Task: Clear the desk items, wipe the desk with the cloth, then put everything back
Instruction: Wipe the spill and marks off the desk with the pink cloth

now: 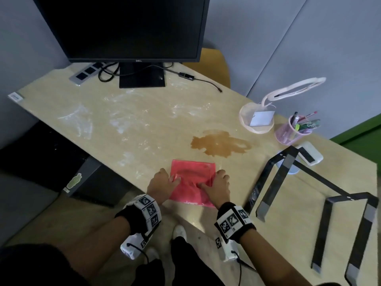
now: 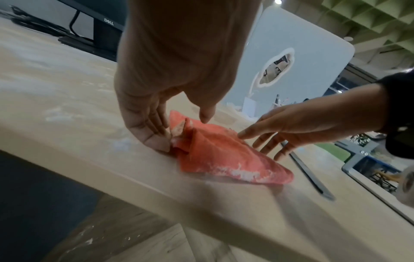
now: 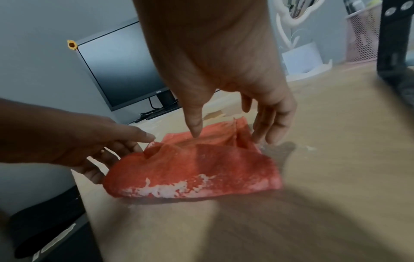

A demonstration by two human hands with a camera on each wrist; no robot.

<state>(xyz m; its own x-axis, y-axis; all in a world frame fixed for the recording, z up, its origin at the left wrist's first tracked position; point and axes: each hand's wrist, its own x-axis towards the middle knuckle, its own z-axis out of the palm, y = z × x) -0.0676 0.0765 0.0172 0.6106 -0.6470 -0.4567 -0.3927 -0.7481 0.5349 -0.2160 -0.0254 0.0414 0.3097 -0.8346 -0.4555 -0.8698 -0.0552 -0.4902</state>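
A red cloth (image 1: pixel 193 182) (image 2: pixel 224 156) (image 3: pixel 201 168), smeared white along its near edge, lies bunched near the front edge of the wooden desk (image 1: pixel 144 124). My left hand (image 1: pixel 175 179) (image 2: pixel 186 127) (image 3: pixel 125 150) pinches the cloth's left edge, thumb on top and fingers below, and lifts it slightly. My right hand (image 1: pixel 208 182) (image 3: pixel 228 136) (image 2: pixel 257 141) presses its thumb onto the cloth, with its straight fingers against the right edge. A brown spill (image 1: pixel 220 144) spreads just beyond the cloth. White powdery smears (image 1: pixel 78 120) streak the desk's left and middle.
A monitor (image 1: pixel 127 27) stands at the back with a power strip (image 1: pixel 86 73) and a cable adapter (image 1: pixel 185 76). At the right are a pale pink mirror (image 1: pixel 256 120), a pink pen holder (image 1: pixel 290 131), a white remote-like device (image 1: pixel 311 152) and a black metal stand (image 1: pixel 278 176).
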